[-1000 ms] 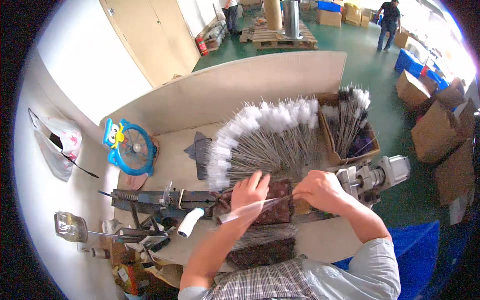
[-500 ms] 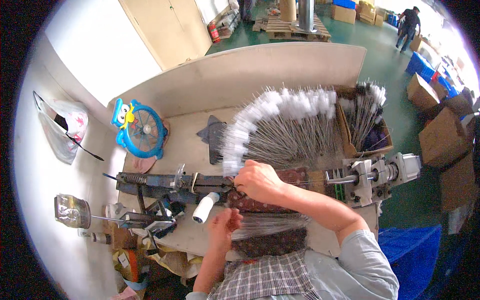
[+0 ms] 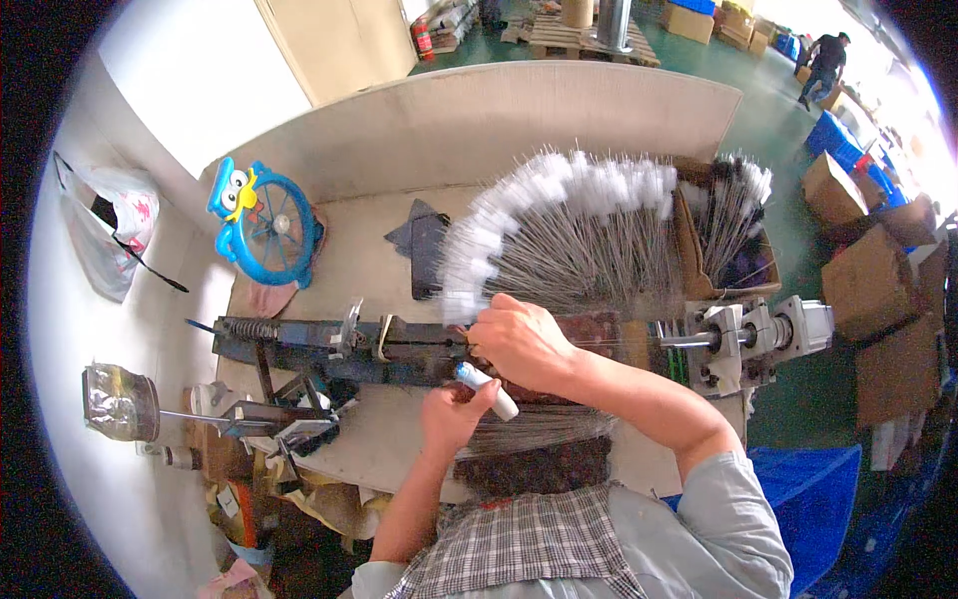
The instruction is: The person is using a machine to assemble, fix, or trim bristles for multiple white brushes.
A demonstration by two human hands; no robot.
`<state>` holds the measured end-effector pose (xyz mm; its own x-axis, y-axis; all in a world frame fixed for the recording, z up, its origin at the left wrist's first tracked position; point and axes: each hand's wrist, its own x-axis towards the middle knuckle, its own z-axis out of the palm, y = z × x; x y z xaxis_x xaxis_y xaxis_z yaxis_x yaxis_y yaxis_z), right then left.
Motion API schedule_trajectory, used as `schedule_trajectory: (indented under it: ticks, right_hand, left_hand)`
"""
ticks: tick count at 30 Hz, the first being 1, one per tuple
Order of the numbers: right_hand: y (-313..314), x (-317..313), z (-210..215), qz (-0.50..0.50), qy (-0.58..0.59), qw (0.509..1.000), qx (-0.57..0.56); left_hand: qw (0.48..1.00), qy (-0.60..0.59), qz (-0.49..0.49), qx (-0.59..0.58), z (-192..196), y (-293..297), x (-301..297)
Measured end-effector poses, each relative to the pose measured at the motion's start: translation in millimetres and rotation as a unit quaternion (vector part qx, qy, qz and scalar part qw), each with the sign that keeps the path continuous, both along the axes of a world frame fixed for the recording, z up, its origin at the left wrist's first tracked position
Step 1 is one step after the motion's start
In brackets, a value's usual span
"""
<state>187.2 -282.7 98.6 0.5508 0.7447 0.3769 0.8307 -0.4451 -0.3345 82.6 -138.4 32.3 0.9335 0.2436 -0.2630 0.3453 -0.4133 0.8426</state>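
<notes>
My left hand [image 3: 452, 419] grips a white cylinder [image 3: 504, 403] with a bluish end, held just in front of the long dark metal fixture [image 3: 309, 337]. My right hand [image 3: 521, 344] is closed at the fixture's right end, fingertips pinched together; what they hold is hidden. Behind my right hand, a wide fan of wire-handled brushes [image 3: 589, 250] with white bristle heads lies on the table. A bundle of thin bare wires [image 3: 544, 429] rests below my right forearm, on a dark patterned cloth [image 3: 539, 464].
To the right stands a motor-like unit with a metal shaft [image 3: 743, 339]. Behind it, a cardboard box [image 3: 699, 270] holds dark-tipped brushes. A blue cartoon fan [image 3: 269, 225] and a dark phone-like slab [image 3: 429, 262] lie at the left back. A low board [image 3: 479, 120] edges the table.
My left hand has taken up the white cylinder from the table and moved it right and slightly up. My right hand stays at the fixture. The view has shifted slightly.
</notes>
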Motion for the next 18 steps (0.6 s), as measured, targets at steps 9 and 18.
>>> schedule_trajectory:
  ticks: [9, 18]
  right_hand:
    - [-58.8, -30.7, -6.4, 0.059, 0.106, 0.991, 0.055]
    - [-32.6, -15.8, -70.2, -0.019, 0.095, 0.995, -0.014]
  left_hand:
    - [0.834, -0.097, 0.149, -0.523, -3.1, -39.7, -4.3]
    - [0.998, -0.051, -0.021, -0.029, -14.2, -14.0, -6.4]
